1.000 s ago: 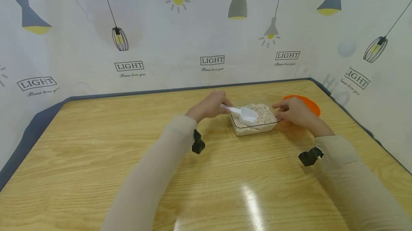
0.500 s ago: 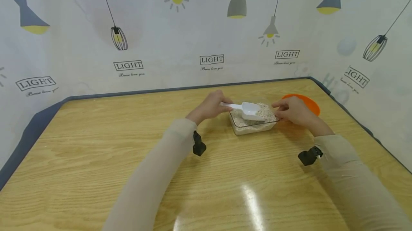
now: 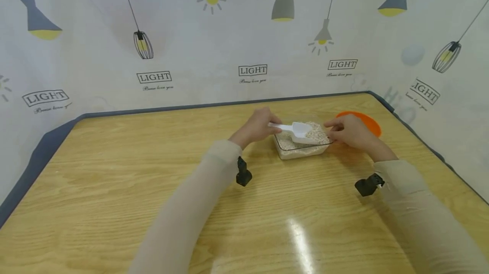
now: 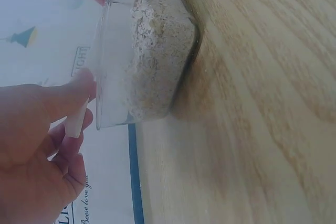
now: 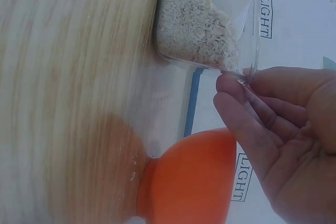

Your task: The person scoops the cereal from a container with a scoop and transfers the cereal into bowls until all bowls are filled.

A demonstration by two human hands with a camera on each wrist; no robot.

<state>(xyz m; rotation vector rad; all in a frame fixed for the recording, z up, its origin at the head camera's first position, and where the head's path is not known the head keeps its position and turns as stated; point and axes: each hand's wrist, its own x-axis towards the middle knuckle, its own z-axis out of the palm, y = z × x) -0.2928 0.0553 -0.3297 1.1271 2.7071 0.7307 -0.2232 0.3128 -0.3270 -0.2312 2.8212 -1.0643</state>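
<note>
Looks like a makeshift filming setup tbh
Lamp-print backdrop on several sides of a wood-grain bench, plus wrist-worn cameras.

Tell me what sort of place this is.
Probably a staged recording set, though I can't be sure: a wood table, a lamp-print backdrop around its far and side edges, and black wrist cameras on the person.

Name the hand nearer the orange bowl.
Right: the right hand is close to the orange bowl; the left hand, gripping the white scoop, is across the clear container.
</note>
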